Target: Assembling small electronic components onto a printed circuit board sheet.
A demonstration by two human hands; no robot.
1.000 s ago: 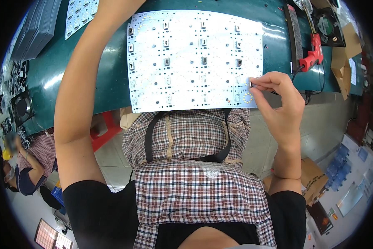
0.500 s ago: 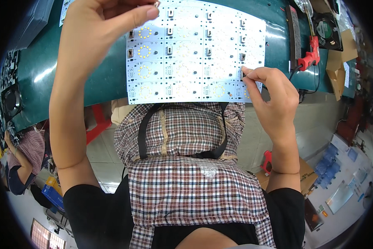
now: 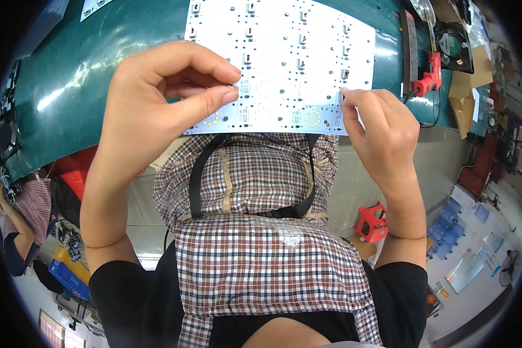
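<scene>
A white circuit board (image 3: 324,52) lies on the green table, with rows of small slide switches (image 3: 301,64) standing on it and rings of yellow LEDs (image 3: 313,119) near its front edge. Over the board's left part, my left hand (image 3: 162,93) pinches thumb and forefinger together; a tiny pale bit shows between the tips, too small to name. My right hand (image 3: 383,119) is at the board's right edge, its thumb and forefinger closed at the spot below the last visible switch in the right column. Those fingertips cover most of a small dark switch there.
A red-handled tool (image 3: 429,78) with a cord lies at the table's right, beside a black fan (image 3: 453,46) and an open cardboard box (image 3: 464,98). Part of another board (image 3: 92,7) shows at the far left. A red stool (image 3: 371,222) stands on the floor. Another person (image 3: 26,223) sits at the left.
My left hand has come down and right, from beyond the board's upper left to above its left part. The right fingertips stay at the right edge. The board appears slightly higher in view.
</scene>
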